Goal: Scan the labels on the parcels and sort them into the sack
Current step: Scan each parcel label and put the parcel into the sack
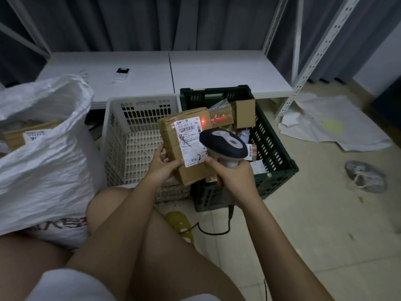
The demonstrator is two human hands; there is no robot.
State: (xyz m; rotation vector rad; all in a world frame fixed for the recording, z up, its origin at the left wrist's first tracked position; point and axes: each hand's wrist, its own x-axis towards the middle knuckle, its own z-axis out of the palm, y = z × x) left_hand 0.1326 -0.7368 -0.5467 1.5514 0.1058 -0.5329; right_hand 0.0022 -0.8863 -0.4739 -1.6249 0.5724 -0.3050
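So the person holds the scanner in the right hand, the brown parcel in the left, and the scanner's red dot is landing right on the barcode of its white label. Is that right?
Not quite. In the head view the red dot falls on the bare cardboard just right of the white label, not on its barcode. The rest holds: the right hand grips the scanner and the left hand holds the brown parcel.

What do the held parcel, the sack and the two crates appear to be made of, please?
Parcel: brown cardboard, glossy tape, paper label. Sack: probably woven plastic, white, crinkled, faintly shiny. White crate and dark green crate: moulded plastic, judging by their slotted walls.
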